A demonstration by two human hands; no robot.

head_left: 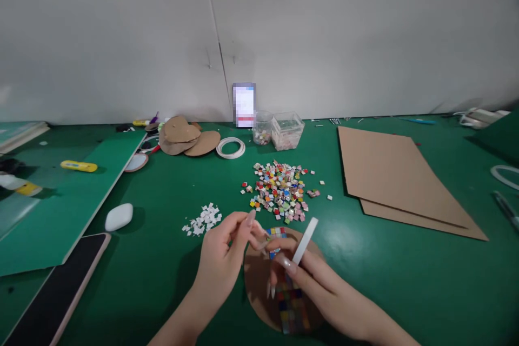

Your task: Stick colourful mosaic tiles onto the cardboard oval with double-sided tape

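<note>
My right hand point(316, 281) grips a flat white strip point(306, 240) between thumb and fingers, its free end pointing up and away. My left hand point(225, 248) is closed in a pinch beside it; whatever may lie between its fingertips is too small to make out. Below both hands lies a round cardboard disc point(259, 292), partly covered by rows of small coloured mosaic tiles point(292, 308). Just beyond the disc is a loose pile of multicoloured tiles point(281, 186). Left of my left hand is a heap of small white paper pieces point(204, 219).
At the back stand a lit phone point(244, 105), a clear cup point(263, 132) and a clear box point(287, 132). Tape rolls point(230, 148) and cardboard discs point(203, 143) lie left of them. Cardboard sheets point(389, 173) lie right; a dark phone point(60, 286) and white case point(119, 217) left.
</note>
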